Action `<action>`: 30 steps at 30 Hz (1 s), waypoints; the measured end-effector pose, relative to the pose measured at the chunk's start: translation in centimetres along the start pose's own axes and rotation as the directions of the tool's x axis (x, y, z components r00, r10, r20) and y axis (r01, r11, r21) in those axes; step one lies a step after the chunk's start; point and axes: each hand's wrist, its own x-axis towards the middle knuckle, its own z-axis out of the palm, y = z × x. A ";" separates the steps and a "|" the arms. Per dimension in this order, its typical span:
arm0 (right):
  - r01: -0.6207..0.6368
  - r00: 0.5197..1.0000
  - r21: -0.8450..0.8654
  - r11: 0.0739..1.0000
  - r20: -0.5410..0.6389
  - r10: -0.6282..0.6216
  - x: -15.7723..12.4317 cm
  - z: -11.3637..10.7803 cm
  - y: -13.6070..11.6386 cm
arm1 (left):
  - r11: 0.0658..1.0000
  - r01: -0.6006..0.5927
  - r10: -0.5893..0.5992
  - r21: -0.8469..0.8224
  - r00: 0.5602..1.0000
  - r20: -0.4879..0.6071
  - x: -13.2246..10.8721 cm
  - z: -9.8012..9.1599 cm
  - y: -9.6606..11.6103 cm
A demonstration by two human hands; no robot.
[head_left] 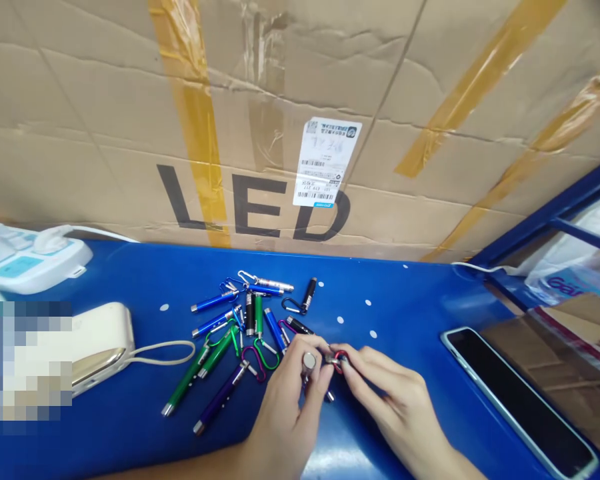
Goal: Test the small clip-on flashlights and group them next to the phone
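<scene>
Hands together low over the table: the left hand point(285, 413) has thumb and fingers pinched around a small metal pointer torch point(309, 361), its silver end cap showing, while the right hand point(400, 400) pinches a red carabiner clip point(338, 361) right up against that torch, the exact hold half hidden by fingers. Risk right here: a clip this small could spring from a slipping fingertip, and a smooth metal barrel could squirt out of the pinch and roll into the heap of keychain torches point(257, 315) just beyond the left hand, blue, green, purple and black, with coloured clips tangled among them. Surface is a glossy blue table point(130, 267) dotted with white spots. Off past the right hand lies a black-screened smartphone point(515, 400); well to the left, a cream power bank point(100, 340) with a looped cord and a white power strip point(30, 263). Ahead stands a big cardboard carton point(255, 100) printed LED, banded with yellow tape, and a blue metal frame point(545, 213) runs off to the right.
</scene>
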 end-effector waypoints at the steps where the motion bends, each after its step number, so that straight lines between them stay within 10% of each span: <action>1: 0.015 1.000 0.004 1.000 -0.012 -0.015 0.0 0.0 -0.2 | 1.000 -0.002 0.002 -0.002 1.000 -0.006 0.0 0.0 0.1; 30: 0.377 0.919 -0.336 0.863 0.019 -0.394 -0.1 -0.4 0.3 | 0.989 0.145 -0.140 -0.030 0.982 0.129 -0.2 0.2 -0.5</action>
